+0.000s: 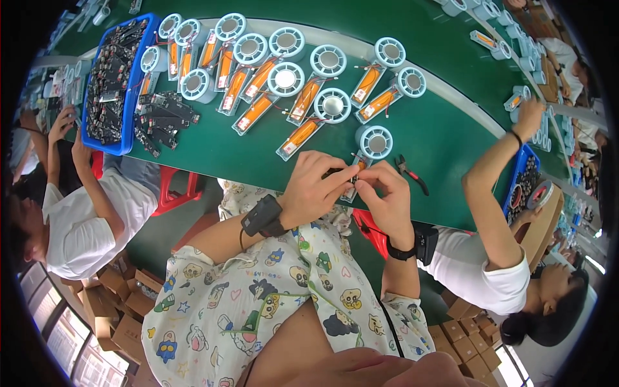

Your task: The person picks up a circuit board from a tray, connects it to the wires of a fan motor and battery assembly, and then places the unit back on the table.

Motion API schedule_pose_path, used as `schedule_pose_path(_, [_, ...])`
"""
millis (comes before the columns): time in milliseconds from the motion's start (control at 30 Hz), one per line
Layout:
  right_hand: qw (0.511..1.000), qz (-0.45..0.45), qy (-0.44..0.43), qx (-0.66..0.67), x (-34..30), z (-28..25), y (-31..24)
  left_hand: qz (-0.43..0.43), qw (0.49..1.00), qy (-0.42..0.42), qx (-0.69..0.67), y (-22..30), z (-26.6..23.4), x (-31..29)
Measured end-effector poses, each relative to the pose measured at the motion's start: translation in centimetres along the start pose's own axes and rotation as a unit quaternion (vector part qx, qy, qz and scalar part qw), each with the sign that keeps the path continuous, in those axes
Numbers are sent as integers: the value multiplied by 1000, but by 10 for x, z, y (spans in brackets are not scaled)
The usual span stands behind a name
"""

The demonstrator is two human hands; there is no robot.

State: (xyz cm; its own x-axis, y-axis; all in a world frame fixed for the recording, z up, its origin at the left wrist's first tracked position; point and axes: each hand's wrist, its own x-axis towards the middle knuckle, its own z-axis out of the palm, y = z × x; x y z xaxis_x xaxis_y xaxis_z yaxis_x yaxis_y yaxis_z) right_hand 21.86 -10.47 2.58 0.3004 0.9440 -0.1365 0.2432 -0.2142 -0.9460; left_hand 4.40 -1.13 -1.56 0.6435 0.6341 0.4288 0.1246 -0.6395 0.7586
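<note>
A light-blue handheld fan housing (374, 142) lies at the table's near edge, its round grille head pointing away from me and its handle toward me. Both hands meet over that handle and hide most of it. My left hand (316, 187) is closed, with a small black circuit board (332, 173) partly showing at its fingers. Thumb and fingers of my right hand (388, 192) pinch together beside the left fingertips; what lies between them is too small and covered to tell. Just right of the housing rest pliers with red-and-black handles (412, 175).
Several similar housings (332, 105) with orange batteries lie across the green table (445, 135). A blue bin (153, 29) of black boards stands left, beside a loose pile of boards (164, 119). People sit on both sides; the right person's arm (487, 174) reaches over the table.
</note>
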Motion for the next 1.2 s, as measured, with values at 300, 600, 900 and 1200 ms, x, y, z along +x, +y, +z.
schedule_pose_path(300, [886, -47, -42, -460, 36, 15, -42, 44, 994, -59, 86, -3, -4, -16])
schedule_pose_path(600, [921, -53, -31, -386, 22, 5, -35, 10, 998, -43, 54, -6, -8, -13])
schedule_pose_path(900, [990, 138, 34, 25, 0, 5, 0, -6, 997, -70, -45, -12, -8, 4])
schedule_pose_path(1200, [947, 204, 32, 248, -1, 1, 8, -65, 973, -125, -185, -24, -6, 5])
